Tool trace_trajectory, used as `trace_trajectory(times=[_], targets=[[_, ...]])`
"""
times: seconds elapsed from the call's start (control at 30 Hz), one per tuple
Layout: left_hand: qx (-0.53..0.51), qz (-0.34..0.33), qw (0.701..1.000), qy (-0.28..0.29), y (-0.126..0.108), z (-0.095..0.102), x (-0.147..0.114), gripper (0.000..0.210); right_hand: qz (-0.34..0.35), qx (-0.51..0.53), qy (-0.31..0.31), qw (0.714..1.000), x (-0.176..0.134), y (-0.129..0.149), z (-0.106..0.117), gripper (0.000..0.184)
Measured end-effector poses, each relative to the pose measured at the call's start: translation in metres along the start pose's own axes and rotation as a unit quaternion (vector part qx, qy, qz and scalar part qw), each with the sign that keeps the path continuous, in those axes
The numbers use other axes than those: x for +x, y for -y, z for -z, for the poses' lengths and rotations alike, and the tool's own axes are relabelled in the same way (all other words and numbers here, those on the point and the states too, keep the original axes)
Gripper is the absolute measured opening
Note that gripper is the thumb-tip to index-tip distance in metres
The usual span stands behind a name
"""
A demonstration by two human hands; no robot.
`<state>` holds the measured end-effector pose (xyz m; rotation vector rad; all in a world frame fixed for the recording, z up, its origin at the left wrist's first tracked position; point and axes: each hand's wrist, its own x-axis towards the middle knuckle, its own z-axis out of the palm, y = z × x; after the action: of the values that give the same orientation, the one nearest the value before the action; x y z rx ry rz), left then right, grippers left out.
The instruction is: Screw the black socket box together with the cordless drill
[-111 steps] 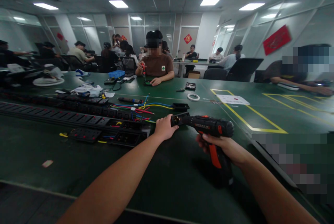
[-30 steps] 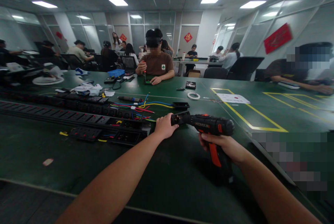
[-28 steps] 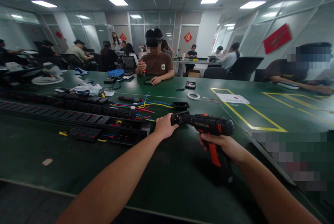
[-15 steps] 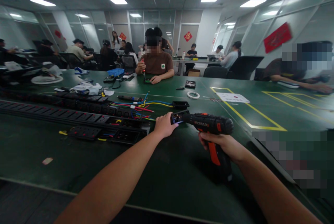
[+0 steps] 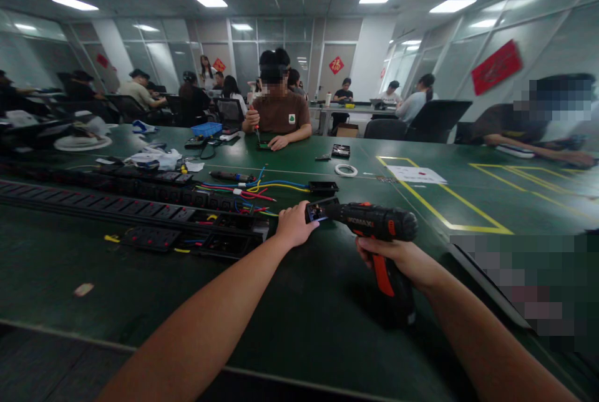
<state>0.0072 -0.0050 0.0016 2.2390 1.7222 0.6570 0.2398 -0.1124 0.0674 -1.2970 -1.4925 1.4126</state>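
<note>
My right hand (image 5: pixel 397 258) is wrapped round the grip of a black and orange cordless drill (image 5: pixel 377 221), which points left. The front end of the drill meets a small black rectangular housing (image 5: pixel 316 211); the exact contact point is too small to make out. Closed on the left end of that housing is my left hand (image 5: pixel 296 225), its thumb along the near side. Just beyond lies another black box-shaped housing (image 5: pixel 324 188), with blue and yellow wires (image 5: pixel 281 183) running to it from the left.
Long black power strips (image 5: pixel 116 202) fill the left of the green table (image 5: pixel 196 308). A screwdriver-like tool (image 5: pixel 229 176), a white ring of tape (image 5: pixel 345 170) and a white paper sheet (image 5: pixel 416 175) lie farther back. Across the table sits a co-worker (image 5: pixel 283 108) holding a red-handled screwdriver.
Both hands, the drill and the housing stay almost in place. The whole view has shifted very slightly.
</note>
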Motion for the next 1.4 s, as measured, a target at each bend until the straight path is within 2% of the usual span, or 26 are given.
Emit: trace_trajectory(times=[0.4, 0.9, 1.4], targets=[[-0.001, -0.001, 1.0, -0.005, 0.002, -0.002, 0.001, 0.057, 0.001, 0.055, -0.008, 0.998, 0.001, -0.008, 0.002, 0.043], [0.001, 0.003, 1.0, -0.003, 0.0, -0.001, 0.001, 0.055, -0.017, 0.092, -0.007, 0.996, 0.003, -0.01, 0.004, 0.048], [-0.001, 0.002, 1.0, -0.002, 0.001, -0.001, 0.0, 0.055, -0.021, 0.081, -0.011, 0.996, 0.003, -0.008, 0.007, 0.05]])
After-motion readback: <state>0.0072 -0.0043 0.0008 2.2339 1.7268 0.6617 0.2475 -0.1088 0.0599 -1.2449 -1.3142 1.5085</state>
